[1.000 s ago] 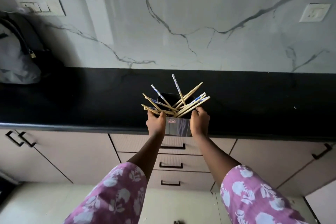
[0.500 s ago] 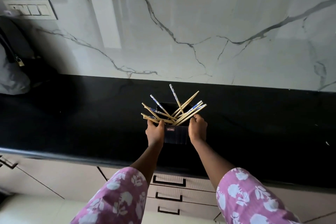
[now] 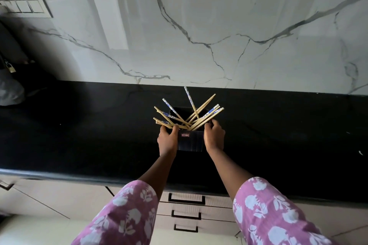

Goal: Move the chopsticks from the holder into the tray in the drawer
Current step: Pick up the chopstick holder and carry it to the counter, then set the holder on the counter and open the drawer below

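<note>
Left hand (image 3: 167, 141) and right hand (image 3: 214, 137) clasp the dark holder (image 3: 191, 142) at frame centre on the black counter (image 3: 79, 135), its chopsticks (image 3: 209, 117) splayed loosely (light, stiff, apt to slide); judged best gathered as a bundle mid-shaft.

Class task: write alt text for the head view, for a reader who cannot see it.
The left hand and right hand grip opposite sides of a dark holder of splayed chopsticks on a black counter, against a marble wall. Closed drawers sit below the counter's front edge.
</note>
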A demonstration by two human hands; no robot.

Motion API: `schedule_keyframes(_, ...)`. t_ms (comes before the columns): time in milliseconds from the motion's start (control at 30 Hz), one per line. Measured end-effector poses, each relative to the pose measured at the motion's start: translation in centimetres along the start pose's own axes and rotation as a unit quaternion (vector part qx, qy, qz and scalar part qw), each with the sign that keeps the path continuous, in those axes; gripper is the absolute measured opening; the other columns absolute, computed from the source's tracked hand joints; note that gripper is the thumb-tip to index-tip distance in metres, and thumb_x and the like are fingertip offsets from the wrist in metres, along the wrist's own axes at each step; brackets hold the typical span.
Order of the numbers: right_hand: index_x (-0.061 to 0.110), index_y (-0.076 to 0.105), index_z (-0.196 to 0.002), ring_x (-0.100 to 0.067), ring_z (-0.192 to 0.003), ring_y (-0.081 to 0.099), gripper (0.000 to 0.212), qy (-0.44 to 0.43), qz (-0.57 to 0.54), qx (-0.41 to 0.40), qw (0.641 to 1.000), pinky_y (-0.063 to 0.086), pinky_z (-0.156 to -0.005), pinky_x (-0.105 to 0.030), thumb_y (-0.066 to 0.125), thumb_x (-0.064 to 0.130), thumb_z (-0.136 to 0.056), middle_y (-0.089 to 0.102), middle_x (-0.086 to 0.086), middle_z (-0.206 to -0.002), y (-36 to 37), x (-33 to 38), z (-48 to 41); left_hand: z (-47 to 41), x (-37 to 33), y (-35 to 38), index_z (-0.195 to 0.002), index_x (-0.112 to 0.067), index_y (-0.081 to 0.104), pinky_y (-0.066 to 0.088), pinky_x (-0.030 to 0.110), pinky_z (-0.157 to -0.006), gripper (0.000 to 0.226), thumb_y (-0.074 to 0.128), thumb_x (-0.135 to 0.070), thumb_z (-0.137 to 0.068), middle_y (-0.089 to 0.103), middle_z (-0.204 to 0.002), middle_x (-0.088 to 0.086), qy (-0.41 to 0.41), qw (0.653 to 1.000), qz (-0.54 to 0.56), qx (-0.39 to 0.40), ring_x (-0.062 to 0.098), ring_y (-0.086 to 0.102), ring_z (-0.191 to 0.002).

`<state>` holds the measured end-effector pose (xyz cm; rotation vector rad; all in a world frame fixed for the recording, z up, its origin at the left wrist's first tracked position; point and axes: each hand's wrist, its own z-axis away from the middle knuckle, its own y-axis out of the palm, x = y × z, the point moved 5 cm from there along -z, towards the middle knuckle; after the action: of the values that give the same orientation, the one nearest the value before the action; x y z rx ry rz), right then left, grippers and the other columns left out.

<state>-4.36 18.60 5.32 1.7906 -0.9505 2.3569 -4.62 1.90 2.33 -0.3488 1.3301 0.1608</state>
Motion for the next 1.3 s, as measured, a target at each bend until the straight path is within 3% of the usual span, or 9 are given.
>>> schedule_keyframes(233,0.004,0.050,-0.131,-0.032,-0.122,0.053,0.037,-0.080,0.027,-0.126,0.988,0.042,-0.101,-0.037,0.042,0.014,-0.096,0.056,-0.018,-0.132,-1.8,-2.1,4.7,2.7,1.0,-2.1,-0.142,-0.012,0.039,0.036,0.039,-0.110,0.059,0.054,-0.038,-0.092,0.050,-0.138,0.009,0.020,0.999,-0.023,0.009,0.024,0.046,-0.129)
schedule_keyframes(400,0.002,0.061,-0.120,-0.033,-0.112,0.061,0.033,-0.176,0.056,-0.179,0.966,0.048,-0.095,-0.037,0.049,0.002,-0.090,0.065,-0.017,-0.121,-2.7,-5.2,10.6,8.3,3.2,-3.9,-0.135,-0.010,0.046,0.038,0.022,-0.090,0.041,0.050,-0.020,-0.095,0.057,-0.129,0.007,0.099,0.993,-0.061,0.011,0.019,0.053,-0.119)
schedule_keyframes(533,0.002,0.073,-0.095,-0.029,-0.081,0.073,0.029,-0.276,0.129,-0.188,0.934,0.058,-0.069,-0.034,0.065,-0.010,-0.070,0.075,-0.014,-0.092,-2.5,-8.9,15.5,12.7,6.0,-4.7,-0.131,-0.008,0.051,0.039,0.021,-0.092,0.035,0.044,-0.012,-0.097,0.059,-0.128,0.009,0.203,0.965,-0.155,0.055,0.021,0.054,-0.119)
schedule_keyframes(667,0.007,0.074,-0.080,-0.025,-0.060,0.071,0.031,-0.263,0.228,-0.123,0.929,0.055,-0.050,-0.026,0.077,-0.010,-0.055,0.075,-0.009,-0.071,-1.4,-12.7,18.8,15.6,9.2,-5.3,-0.129,-0.007,0.054,0.041,0.023,-0.094,0.035,0.036,-0.011,-0.100,0.060,-0.128,0.010,0.259,0.931,-0.233,0.106,0.023,0.055,-0.119)
schedule_keyframes(833,0.005,0.063,-0.118,-0.028,-0.113,0.060,0.035,-0.217,0.311,0.054,0.924,0.049,-0.094,-0.033,0.052,0.001,-0.085,0.066,-0.011,-0.120,1.7,-16.4,19.5,15.7,13.2,-4.6,-0.130,-0.006,0.054,0.044,0.036,-0.099,0.038,0.037,-0.003,-0.096,0.057,-0.130,0.014,0.292,0.857,-0.379,0.191,0.028,0.052,-0.121)
schedule_keyframes(1033,0.009,0.071,-0.074,-0.018,-0.067,0.070,0.030,-0.244,0.370,0.127,0.887,0.057,-0.062,-0.022,0.081,0.001,-0.047,0.071,-0.003,-0.070,5.1,-18.7,16.0,12.0,17.7,-2.3,-0.108,0.005,0.066,0.053,0.042,-0.084,0.036,0.050,0.010,-0.077,0.066,-0.109,0.020,0.274,0.805,-0.479,0.219,0.039,0.064,-0.098)
schedule_keyframes(1167,0.007,0.074,-0.090,-0.020,-0.082,0.072,0.032,-0.282,0.439,0.163,0.837,0.059,-0.076,-0.026,0.066,0.010,-0.058,0.075,-0.006,-0.088,8.1,-20.9,12.5,9.9,19.3,0.0,-0.140,0.001,0.039,0.029,0.036,-0.111,0.048,0.040,0.000,-0.093,0.044,-0.143,0.016,0.265,0.769,-0.535,0.227,0.032,0.042,-0.131)
schedule_keyframes(1233,0.007,0.076,-0.088,-0.016,-0.083,0.073,0.033,-0.280,0.456,0.200,0.821,0.059,-0.078,-0.025,0.052,0.016,-0.067,0.076,-0.006,-0.088,9.5,-21.5,11.3,8.8,20.3,0.9,-0.147,-0.005,0.028,0.019,0.029,-0.114,0.049,0.031,-0.007,-0.098,0.034,-0.150,0.009,0.251,0.760,-0.549,0.239,0.024,0.031,-0.138)
schedule_keyframes(1300,0.011,0.077,-0.075,-0.011,-0.072,0.073,0.020,-0.289,0.468,0.198,0.811,0.057,-0.070,-0.019,0.065,0.018,-0.061,0.075,-0.001,-0.074,10.3,-21.9,10.4,7.7,21.3,1.7,-0.146,-0.011,0.031,0.019,0.025,-0.113,0.047,0.030,-0.012,-0.099,0.037,-0.149,0.005,0.245,0.759,-0.552,0.243,0.021,0.032,-0.138)
